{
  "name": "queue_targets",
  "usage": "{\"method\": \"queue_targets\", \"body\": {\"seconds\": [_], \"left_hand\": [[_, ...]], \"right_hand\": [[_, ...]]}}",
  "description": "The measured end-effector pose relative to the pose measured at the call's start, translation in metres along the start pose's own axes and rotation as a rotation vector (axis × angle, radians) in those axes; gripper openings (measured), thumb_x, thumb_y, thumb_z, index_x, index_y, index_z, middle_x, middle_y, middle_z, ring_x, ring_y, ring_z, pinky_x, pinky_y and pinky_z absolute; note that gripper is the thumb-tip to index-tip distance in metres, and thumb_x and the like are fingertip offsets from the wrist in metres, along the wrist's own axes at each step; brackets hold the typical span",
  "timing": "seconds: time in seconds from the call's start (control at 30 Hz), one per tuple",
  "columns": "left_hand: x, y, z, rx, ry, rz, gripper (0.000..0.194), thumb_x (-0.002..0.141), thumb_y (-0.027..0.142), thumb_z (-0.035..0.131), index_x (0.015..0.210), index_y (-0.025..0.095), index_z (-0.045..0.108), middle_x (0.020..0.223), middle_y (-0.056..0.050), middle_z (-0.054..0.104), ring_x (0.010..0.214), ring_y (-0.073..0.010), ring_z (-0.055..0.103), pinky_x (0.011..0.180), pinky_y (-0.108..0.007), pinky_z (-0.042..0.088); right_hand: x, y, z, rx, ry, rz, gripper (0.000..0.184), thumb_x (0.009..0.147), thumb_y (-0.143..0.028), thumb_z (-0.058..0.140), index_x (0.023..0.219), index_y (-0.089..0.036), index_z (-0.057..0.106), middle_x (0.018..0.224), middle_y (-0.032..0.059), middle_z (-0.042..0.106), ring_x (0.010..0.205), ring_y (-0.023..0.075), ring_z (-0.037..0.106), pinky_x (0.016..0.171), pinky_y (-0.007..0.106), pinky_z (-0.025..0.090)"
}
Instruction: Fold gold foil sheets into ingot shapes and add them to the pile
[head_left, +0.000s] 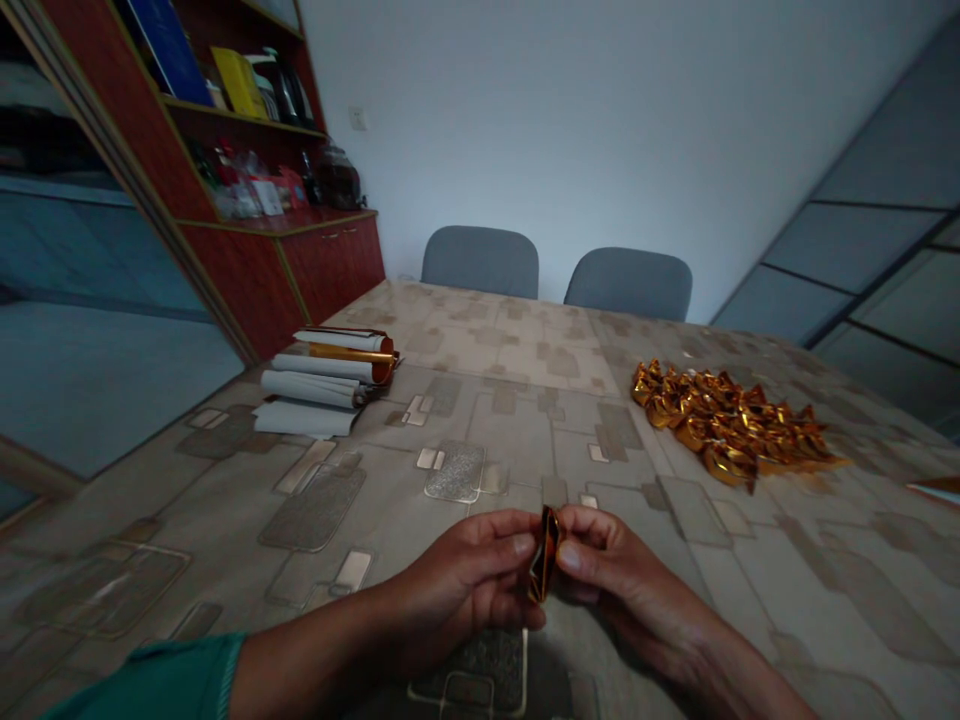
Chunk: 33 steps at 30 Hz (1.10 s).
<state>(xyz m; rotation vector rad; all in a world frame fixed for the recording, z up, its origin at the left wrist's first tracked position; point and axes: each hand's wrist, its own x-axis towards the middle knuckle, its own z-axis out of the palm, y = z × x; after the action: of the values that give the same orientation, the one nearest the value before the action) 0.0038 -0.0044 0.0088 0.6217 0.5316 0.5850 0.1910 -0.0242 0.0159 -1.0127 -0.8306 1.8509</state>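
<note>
A small folded piece of gold foil paper point(545, 555) is held upright over the near part of the table. My left hand point(487, 565) grips its left side, thumb and fingers closed on it. From the other side, my right hand point(615, 565) pinches its right edge between thumb and fingers. Some of the folds are hidden by my fingertips. To the right on the table lies a cluster of folded gold foil ingots point(731, 415). At the left sits a stack of rolled or bent gold-and-white paper sheets point(322, 380).
The table point(517, 400) wears a patterned cloth. Two grey chairs point(480, 260) stand at its far side by the wall. A red-brown cabinet point(330, 260) with shelved items is at the back left. A flat paper edge point(937, 488) shows at the far right.
</note>
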Motion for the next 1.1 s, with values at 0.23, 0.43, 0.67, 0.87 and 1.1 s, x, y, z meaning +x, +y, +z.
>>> {"method": "queue_targets", "body": {"seconds": [0.23,0.43,0.67,0.87,1.1], "left_hand": [[-0.002,0.001,0.002,-0.078,-0.053,-0.073,0.03,0.078,0.033,0.083,0.095,0.013,0.071,0.08,-0.002,0.058,0.063,-0.0075,0.054,0.059,-0.017,0.047],[-0.005,0.002,0.003,-0.071,-0.059,-0.094,0.034,0.074,0.036,0.085,0.095,0.014,0.071,0.086,-0.005,0.062,0.068,-0.01,0.056,0.065,-0.02,0.046],[-0.003,0.002,0.002,-0.12,-0.086,-0.111,0.033,0.075,0.033,0.085,0.093,0.01,0.071,0.081,-0.004,0.061,0.065,-0.0083,0.056,0.064,-0.019,0.045],[-0.001,0.0,-0.003,-0.155,-0.087,-0.168,0.029,0.075,0.034,0.085,0.084,0.011,0.07,0.071,-0.001,0.062,0.055,-0.0057,0.054,0.053,-0.014,0.043],[-0.002,-0.002,-0.005,-0.24,-0.107,-0.199,0.032,0.073,0.031,0.087,0.087,0.008,0.07,0.077,-0.004,0.063,0.062,-0.0065,0.058,0.06,-0.014,0.043]], "right_hand": [[-0.003,0.0,-0.001,-0.079,0.009,-0.008,0.037,0.056,-0.038,0.097,0.078,-0.017,0.077,0.067,-0.0023,0.067,0.058,0.0076,0.054,0.057,0.019,0.04],[-0.004,-0.001,-0.003,-0.116,0.004,-0.04,0.03,0.06,-0.037,0.095,0.076,-0.019,0.077,0.067,-0.0022,0.066,0.061,0.0109,0.056,0.064,0.023,0.047],[-0.002,0.0,-0.005,-0.141,-0.02,-0.064,0.028,0.061,-0.037,0.094,0.071,-0.02,0.075,0.062,-0.004,0.061,0.059,0.0113,0.055,0.067,0.026,0.048],[-0.001,0.003,-0.007,-0.117,-0.029,-0.056,0.03,0.06,-0.036,0.095,0.071,-0.018,0.073,0.06,-0.0049,0.058,0.058,0.0103,0.053,0.064,0.023,0.045],[-0.001,0.005,-0.01,-0.115,-0.076,-0.032,0.031,0.063,-0.039,0.093,0.075,-0.018,0.074,0.064,-0.0031,0.061,0.06,0.0111,0.054,0.063,0.024,0.043]]}}
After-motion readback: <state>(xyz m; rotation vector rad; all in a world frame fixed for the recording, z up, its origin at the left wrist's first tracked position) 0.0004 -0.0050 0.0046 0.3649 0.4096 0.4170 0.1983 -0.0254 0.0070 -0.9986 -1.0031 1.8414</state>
